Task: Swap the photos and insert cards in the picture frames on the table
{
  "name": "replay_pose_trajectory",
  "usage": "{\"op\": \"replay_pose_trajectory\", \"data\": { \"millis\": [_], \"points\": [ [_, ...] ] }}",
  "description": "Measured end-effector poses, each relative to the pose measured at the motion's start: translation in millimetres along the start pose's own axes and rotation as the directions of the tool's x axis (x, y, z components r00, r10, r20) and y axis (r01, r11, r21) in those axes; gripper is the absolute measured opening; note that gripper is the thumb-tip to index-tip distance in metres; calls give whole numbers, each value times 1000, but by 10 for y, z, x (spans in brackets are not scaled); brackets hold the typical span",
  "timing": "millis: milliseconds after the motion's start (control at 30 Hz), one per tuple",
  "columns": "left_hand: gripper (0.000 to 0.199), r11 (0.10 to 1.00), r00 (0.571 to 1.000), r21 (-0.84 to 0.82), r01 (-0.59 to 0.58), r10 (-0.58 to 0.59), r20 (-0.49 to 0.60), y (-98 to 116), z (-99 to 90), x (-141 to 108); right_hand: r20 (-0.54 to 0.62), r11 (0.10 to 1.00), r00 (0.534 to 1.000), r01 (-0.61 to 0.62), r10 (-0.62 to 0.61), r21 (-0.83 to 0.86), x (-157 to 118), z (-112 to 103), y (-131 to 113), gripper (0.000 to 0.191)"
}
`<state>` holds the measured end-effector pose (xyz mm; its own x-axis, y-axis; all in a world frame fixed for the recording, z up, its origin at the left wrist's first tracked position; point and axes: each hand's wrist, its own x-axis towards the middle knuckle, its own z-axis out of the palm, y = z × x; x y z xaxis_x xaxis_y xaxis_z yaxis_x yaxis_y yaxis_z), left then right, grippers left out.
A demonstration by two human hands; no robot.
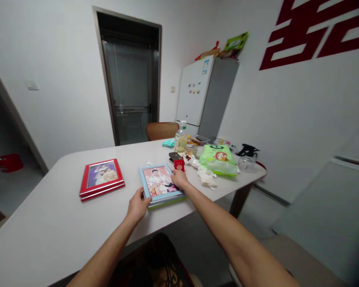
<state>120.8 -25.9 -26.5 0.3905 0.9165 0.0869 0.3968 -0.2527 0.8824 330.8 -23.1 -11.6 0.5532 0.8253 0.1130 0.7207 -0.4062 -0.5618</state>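
A light-blue picture frame (161, 196) with a photo in it lies on top of a small stack near the table's front edge. Beneath it a green-edged frame (167, 203) shows. My left hand (138, 205) grips the blue frame at its left front corner, thumb on top. At the right side, my right hand (179, 179) has hold of the same frame, its fingers partly hidden. To the left lie two red picture frames (83, 184), one upon the other, the upper one with a photo.
Behind the stack are a small red box (179, 165), a dark phone-like object (175, 156), a bottle (181, 137) and a glass jar (191, 149). Crumpled tissues (208, 177) and a green tissue pack (218, 159) lie right. A wooden chair (162, 130) stands beyond the white table (56, 199).
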Motion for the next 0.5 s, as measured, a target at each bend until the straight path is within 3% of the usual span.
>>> {"op": "replay_pose_trajectory", "data": {
  "millis": [167, 300, 500],
  "points": [
    [67, 988, 995, 149, -39, 26, 93, 32, -2, -83, 25, 998, 998, 52, -51, -24, -114, -51, 120, 31],
    [61, 862, 988, 485, -145, 98, 122, 78, 1, -64, 12, 998, 998, 60, -60, -33, -194, -27, 197, 42],
    [57, 758, 984, 628, -176, 130, 119, 121, 36, 219, -5, 998, 999, 50, -51, -25, 48, 38, 114, 41]
  ]
}}
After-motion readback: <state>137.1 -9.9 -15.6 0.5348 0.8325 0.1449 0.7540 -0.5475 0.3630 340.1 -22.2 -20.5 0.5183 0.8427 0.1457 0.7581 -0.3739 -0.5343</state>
